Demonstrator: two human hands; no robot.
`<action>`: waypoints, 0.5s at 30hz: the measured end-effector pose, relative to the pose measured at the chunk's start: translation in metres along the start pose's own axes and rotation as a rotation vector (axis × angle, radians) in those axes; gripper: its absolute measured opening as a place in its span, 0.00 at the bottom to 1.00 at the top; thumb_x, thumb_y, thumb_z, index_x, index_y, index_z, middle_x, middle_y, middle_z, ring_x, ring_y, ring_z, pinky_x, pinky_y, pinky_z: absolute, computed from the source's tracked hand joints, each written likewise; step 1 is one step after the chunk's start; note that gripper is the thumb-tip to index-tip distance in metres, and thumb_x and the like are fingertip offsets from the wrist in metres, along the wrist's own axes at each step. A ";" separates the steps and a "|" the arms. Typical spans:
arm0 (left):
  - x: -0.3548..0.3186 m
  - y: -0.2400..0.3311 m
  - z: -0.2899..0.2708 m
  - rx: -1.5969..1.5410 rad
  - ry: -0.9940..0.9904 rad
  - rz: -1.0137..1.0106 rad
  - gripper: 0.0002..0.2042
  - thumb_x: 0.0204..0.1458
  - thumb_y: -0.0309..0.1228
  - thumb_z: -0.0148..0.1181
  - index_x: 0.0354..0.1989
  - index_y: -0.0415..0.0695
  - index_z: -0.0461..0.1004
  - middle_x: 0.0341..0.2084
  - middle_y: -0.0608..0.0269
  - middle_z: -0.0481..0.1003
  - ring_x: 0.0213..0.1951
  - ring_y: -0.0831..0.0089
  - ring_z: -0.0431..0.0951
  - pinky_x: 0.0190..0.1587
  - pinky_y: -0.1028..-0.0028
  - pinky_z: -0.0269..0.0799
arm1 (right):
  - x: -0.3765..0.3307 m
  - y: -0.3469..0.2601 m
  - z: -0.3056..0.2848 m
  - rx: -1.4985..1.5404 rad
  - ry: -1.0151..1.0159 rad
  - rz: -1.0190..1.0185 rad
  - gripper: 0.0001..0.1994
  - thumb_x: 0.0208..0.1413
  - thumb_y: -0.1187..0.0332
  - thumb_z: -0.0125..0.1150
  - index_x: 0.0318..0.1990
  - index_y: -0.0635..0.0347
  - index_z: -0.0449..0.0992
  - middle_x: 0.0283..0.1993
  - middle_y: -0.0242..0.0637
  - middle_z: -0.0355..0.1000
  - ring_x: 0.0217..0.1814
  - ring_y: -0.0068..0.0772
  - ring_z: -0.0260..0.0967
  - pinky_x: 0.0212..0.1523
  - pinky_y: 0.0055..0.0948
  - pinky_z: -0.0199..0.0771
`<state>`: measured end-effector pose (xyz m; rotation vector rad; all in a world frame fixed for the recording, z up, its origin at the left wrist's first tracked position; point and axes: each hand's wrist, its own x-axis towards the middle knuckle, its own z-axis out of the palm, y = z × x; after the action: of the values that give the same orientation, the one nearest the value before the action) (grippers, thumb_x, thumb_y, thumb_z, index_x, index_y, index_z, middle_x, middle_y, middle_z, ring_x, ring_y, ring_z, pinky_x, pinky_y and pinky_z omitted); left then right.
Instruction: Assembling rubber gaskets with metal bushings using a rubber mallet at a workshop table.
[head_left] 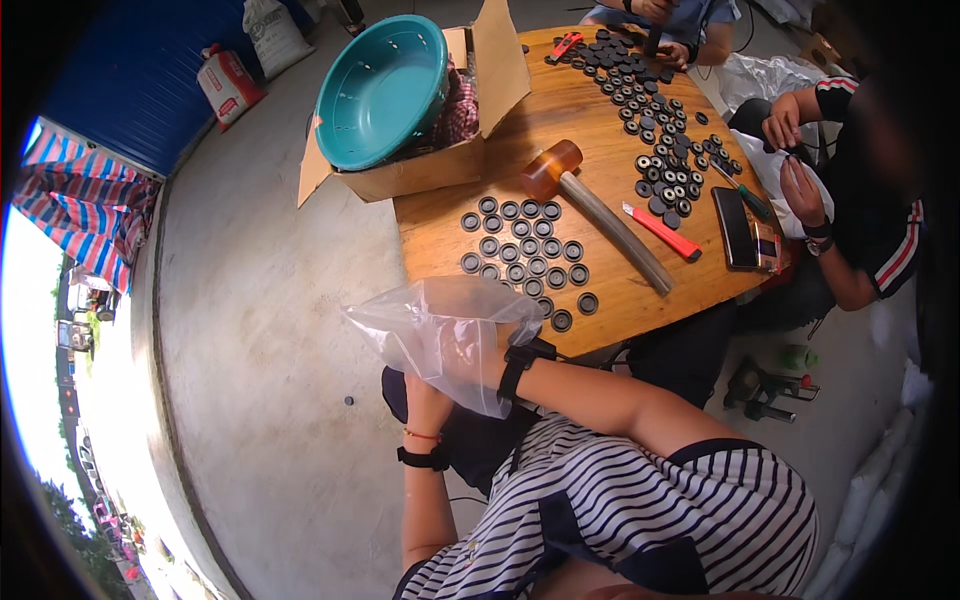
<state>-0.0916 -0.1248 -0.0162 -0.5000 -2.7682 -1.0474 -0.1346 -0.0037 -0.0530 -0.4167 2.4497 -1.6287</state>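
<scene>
Head view: both hands, left hand [425, 392] and right hand [478, 350], grip a crinkled clear plastic bag [440, 325] beside round black rubber rings [525, 250] on a wooden table [600, 110].

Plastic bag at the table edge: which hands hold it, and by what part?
Both hands hold the clear plastic bag: the left hand grips its lower side, and the right hand is inside its mouth.

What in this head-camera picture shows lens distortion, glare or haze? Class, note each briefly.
Head view: the wooden table edge bows and black vignette rings the frame, both fisheye effects; daylight at the left rim is blown out to white; the clear plastic bag, held by the left hand and right hand, hazes what lies behind it; the black rings stay sharp.
</scene>
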 end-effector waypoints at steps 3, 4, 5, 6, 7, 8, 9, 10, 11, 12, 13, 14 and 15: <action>0.012 -0.017 0.017 -0.014 -0.012 -0.015 0.20 0.48 0.30 0.58 0.52 0.41 0.72 0.48 0.46 0.72 0.51 0.44 0.69 0.53 0.53 0.64 | 0.013 0.013 -0.018 -0.065 0.210 -0.251 0.14 0.57 0.65 0.52 0.46 0.63 0.73 0.43 0.48 0.74 0.47 0.45 0.72 0.49 0.41 0.70; 0.013 -0.025 0.025 0.012 0.003 -0.016 0.20 0.48 0.30 0.58 0.52 0.41 0.72 0.49 0.47 0.72 0.52 0.45 0.69 0.54 0.53 0.63 | 0.013 0.007 -0.027 -0.052 0.195 -0.269 0.14 0.57 0.65 0.52 0.46 0.63 0.73 0.43 0.48 0.74 0.47 0.45 0.72 0.49 0.41 0.70; 0.012 -0.032 0.029 0.028 0.019 -0.036 0.20 0.48 0.30 0.58 0.52 0.41 0.72 0.49 0.47 0.72 0.52 0.45 0.69 0.54 0.53 0.63 | 0.009 -0.025 -0.052 -0.196 0.131 -0.196 0.15 0.57 0.64 0.52 0.46 0.64 0.73 0.44 0.48 0.74 0.47 0.45 0.71 0.49 0.42 0.69; 0.015 -0.035 0.033 0.066 0.023 -0.009 0.21 0.48 0.32 0.58 0.53 0.41 0.71 0.50 0.47 0.72 0.54 0.46 0.67 0.57 0.51 0.59 | 0.005 -0.042 -0.070 -0.345 0.078 -0.126 0.16 0.58 0.63 0.51 0.47 0.64 0.73 0.45 0.48 0.73 0.48 0.46 0.71 0.50 0.43 0.69; 0.019 -0.035 0.038 0.102 0.025 0.025 0.21 0.49 0.33 0.58 0.53 0.41 0.71 0.51 0.48 0.71 0.56 0.48 0.66 0.60 0.49 0.55 | 0.005 -0.031 -0.073 -0.342 0.074 -0.144 0.16 0.58 0.63 0.51 0.47 0.64 0.73 0.45 0.48 0.73 0.48 0.46 0.71 0.50 0.43 0.69; 0.018 -0.037 0.041 0.125 0.044 0.010 0.21 0.49 0.33 0.58 0.53 0.41 0.71 0.51 0.48 0.71 0.56 0.48 0.66 0.60 0.49 0.55 | 0.007 -0.018 -0.066 -0.523 0.195 -0.333 0.17 0.57 0.60 0.52 0.48 0.63 0.73 0.46 0.49 0.73 0.49 0.47 0.71 0.51 0.44 0.69; 0.015 -0.041 0.042 0.227 0.031 0.021 0.22 0.49 0.35 0.58 0.54 0.41 0.70 0.53 0.48 0.70 0.58 0.48 0.64 0.62 0.45 0.50 | 0.010 -0.017 -0.062 -0.692 0.321 -0.532 0.19 0.57 0.57 0.53 0.49 0.62 0.73 0.48 0.49 0.72 0.49 0.48 0.71 0.52 0.46 0.68; 0.012 -0.045 0.044 0.333 0.017 0.025 0.23 0.50 0.38 0.57 0.55 0.41 0.69 0.55 0.49 0.68 0.61 0.48 0.62 0.64 0.41 0.44 | 0.008 -0.015 -0.061 -0.628 0.193 -0.364 0.20 0.55 0.56 0.54 0.49 0.61 0.73 0.49 0.50 0.71 0.50 0.49 0.70 0.53 0.46 0.68; 0.008 -0.047 0.047 0.335 0.019 0.004 0.24 0.50 0.39 0.57 0.55 0.42 0.69 0.56 0.48 0.67 0.62 0.46 0.60 0.64 0.39 0.42 | 0.008 -0.025 -0.063 -0.562 0.053 -0.209 0.21 0.54 0.54 0.54 0.49 0.60 0.74 0.51 0.50 0.70 0.51 0.50 0.70 0.54 0.47 0.68; 0.007 -0.046 0.052 0.339 0.022 -0.014 0.25 0.50 0.41 0.57 0.56 0.42 0.68 0.58 0.48 0.65 0.63 0.45 0.58 0.63 0.36 0.40 | 0.004 -0.024 -0.065 -0.666 0.009 -0.220 0.22 0.53 0.52 0.55 0.49 0.58 0.74 0.53 0.50 0.69 0.51 0.50 0.70 0.54 0.47 0.68; 0.005 -0.042 0.055 0.357 0.102 0.000 0.26 0.50 0.41 0.57 0.56 0.42 0.68 0.58 0.47 0.65 0.63 0.44 0.57 0.63 0.36 0.41 | 0.013 -0.025 -0.066 -0.580 -0.068 -0.191 0.23 0.54 0.52 0.54 0.51 0.59 0.72 0.53 0.50 0.69 0.51 0.50 0.69 0.55 0.47 0.67; 0.004 -0.035 0.055 0.376 0.181 0.015 0.26 0.50 0.41 0.57 0.57 0.42 0.68 0.59 0.45 0.64 0.63 0.43 0.56 0.63 0.36 0.41 | 0.017 -0.039 -0.072 -0.524 -0.210 -0.083 0.24 0.56 0.51 0.52 0.53 0.59 0.70 0.54 0.49 0.68 0.52 0.49 0.69 0.55 0.47 0.67; 0.011 -0.025 0.056 0.371 0.122 -0.017 0.27 0.49 0.40 0.57 0.57 0.41 0.67 0.59 0.43 0.63 0.64 0.43 0.56 0.63 0.37 0.41 | 0.009 0.019 -0.056 -0.723 0.101 -0.403 0.24 0.55 0.52 0.53 0.53 0.60 0.69 0.55 0.49 0.68 0.55 0.50 0.67 0.56 0.48 0.65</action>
<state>-0.1114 -0.1018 -0.0708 -0.3485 -2.7658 -0.5241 -0.1620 0.0494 -0.0488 -0.9917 3.1301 -0.7981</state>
